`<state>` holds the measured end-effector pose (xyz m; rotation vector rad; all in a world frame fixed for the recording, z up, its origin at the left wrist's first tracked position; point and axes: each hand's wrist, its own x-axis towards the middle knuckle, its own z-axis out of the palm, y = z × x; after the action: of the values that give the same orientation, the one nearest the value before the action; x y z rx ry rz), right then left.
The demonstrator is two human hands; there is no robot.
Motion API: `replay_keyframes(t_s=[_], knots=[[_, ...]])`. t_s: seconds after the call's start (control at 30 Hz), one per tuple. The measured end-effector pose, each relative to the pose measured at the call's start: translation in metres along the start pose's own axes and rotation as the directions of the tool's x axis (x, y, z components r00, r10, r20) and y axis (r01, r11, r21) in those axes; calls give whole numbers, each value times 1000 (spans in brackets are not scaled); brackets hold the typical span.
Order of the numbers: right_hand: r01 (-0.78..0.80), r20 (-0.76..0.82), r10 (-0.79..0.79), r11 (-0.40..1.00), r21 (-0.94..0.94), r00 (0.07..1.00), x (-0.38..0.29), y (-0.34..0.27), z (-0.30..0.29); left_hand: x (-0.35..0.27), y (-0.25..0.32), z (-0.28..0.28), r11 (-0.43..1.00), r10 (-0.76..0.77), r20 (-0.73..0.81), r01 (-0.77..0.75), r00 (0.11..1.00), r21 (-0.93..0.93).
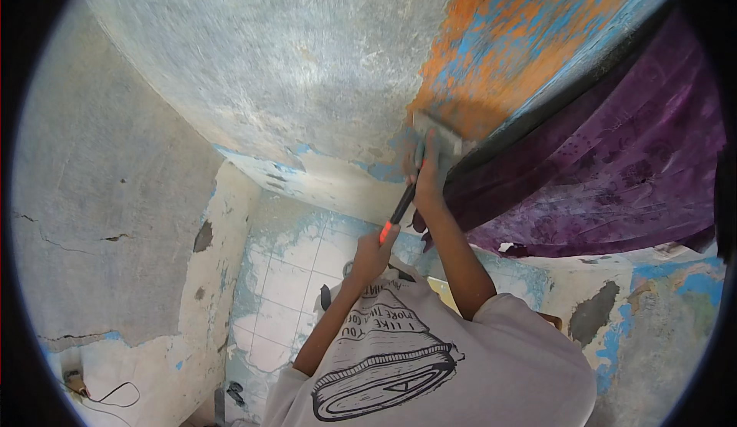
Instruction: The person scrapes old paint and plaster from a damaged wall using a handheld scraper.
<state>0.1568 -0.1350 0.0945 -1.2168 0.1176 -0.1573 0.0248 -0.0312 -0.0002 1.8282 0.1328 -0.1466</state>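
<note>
A long-handled scraper with a black and orange handle [403, 205] runs up from my body to the wall. My left hand [371, 257] is closed around the orange lower end of the handle. Higher up, my right hand [429, 176] grips the handle close to the wide, blurred scraper head [437, 130]. The head lies at the wall, beside the lower part of the orange and blue paint [495, 58]. Left of that paint is a large grey, bare-looking wall surface [276, 53].
A purple patterned curtain [587, 185] hangs close to my right arm. Below lies a tiled floor [288, 283] with pale patches and bluish dust. Another grey, cracked wall [115, 197] stands at the left, with a cable [121, 392] near its bottom.
</note>
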Motion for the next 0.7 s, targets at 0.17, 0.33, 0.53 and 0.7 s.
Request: replay_keyframes(t_s=[0.17, 0.33, 0.53, 0.7], knots=[[15, 35, -16, 999, 30, 999, 3, -14, 6, -2, 11, -6, 1000, -17, -5, 17, 1000, 0], [44, 62, -49, 996, 80, 997, 0, -2, 2, -10, 15, -13, 998, -52, 24, 51, 998, 39], [-17, -27, 18, 999, 44, 999, -4, -20, 7, -17, 31, -15, 995, -93, 29, 92, 995, 36], [-22, -43, 24, 999, 43, 999, -9, -9, -4, -15, 15, -6, 996, -82, 33, 81, 996, 29]])
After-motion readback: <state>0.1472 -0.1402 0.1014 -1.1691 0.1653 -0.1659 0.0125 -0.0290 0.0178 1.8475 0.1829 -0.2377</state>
